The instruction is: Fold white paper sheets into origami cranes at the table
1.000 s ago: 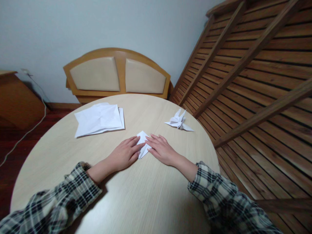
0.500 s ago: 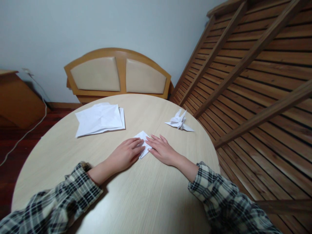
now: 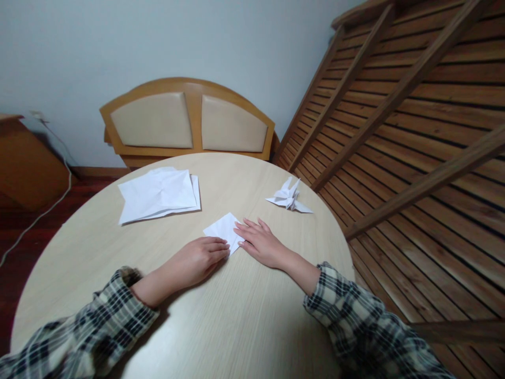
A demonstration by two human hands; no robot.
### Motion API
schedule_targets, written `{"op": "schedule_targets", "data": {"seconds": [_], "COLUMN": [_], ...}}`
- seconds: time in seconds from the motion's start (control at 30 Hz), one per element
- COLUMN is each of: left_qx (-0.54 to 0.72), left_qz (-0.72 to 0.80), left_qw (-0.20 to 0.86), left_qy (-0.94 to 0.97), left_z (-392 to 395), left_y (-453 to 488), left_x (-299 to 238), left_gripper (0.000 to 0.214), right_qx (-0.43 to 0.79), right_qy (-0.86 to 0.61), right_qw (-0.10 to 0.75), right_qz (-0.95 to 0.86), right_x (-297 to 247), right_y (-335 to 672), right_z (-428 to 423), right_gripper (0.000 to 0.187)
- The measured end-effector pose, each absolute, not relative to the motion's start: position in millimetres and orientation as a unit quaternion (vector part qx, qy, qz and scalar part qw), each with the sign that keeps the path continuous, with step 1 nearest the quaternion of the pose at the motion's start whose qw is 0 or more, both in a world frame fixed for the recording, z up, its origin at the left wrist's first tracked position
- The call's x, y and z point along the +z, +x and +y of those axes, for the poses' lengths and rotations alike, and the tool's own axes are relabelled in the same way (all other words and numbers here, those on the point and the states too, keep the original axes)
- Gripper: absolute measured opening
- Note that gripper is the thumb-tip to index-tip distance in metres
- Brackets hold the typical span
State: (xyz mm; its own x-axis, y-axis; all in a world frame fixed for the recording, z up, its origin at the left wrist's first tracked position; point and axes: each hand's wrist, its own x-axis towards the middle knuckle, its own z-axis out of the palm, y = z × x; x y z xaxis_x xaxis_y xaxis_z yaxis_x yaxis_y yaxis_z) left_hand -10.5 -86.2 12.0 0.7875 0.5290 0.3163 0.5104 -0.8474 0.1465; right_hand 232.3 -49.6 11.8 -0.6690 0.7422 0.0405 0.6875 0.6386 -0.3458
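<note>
A small folded white paper (image 3: pixel 222 229) lies flat on the round pale wooden table (image 3: pixel 236 326). My right hand (image 3: pixel 258 243) rests flat on its right corner, fingers stretched out. My left hand (image 3: pixel 197 260) lies flat on the table at the paper's near edge, fingers together and extended, fingertips touching the fold. Both arms wear plaid sleeves. A finished white paper crane (image 3: pixel 289 196) stands to the far right of the hands.
A stack of creased white sheets (image 3: pixel 159 193) lies at the far left of the table. Behind the table stands a padded wooden chair back (image 3: pixel 187 121). A slatted wooden frame (image 3: pixel 414 105) leans at the right. A white cable (image 3: pixel 47 205) runs over the dark floor at left.
My left hand has slid back toward me off the folded paper, uncovering most of it. My right hand has stayed on the paper's right corner.
</note>
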Motion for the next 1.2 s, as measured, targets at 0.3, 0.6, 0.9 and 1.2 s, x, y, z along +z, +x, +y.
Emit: {"op": "schedule_targets", "data": {"seconds": [0.3,0.6,0.9,1.2], "left_qx": [0.162,0.157,0.155,0.164], "left_qz": [0.260,0.265,0.274,0.271], "left_qw": [0.012,0.026,0.029,0.032], "left_qy": [0.952,0.951,0.949,0.948], "left_z": [-99,-99,-99,-100], "left_y": [-12,-12,-12,-12], "left_x": [14,17,17,19], "left_gripper": [0.034,0.035,0.032,0.031], "right_qx": [0.148,0.133,0.114,0.130], "right_qy": [-0.399,-0.402,-0.438,-0.454], "right_qw": [0.086,0.084,0.086,0.077], "right_qz": [-0.901,-0.902,-0.887,-0.878], "right_x": [11,15,20,15], "right_y": [233,233,238,237], "right_z": [-48,-50,-48,-47], "right_gripper": [0.045,0.048,0.051,0.050]}}
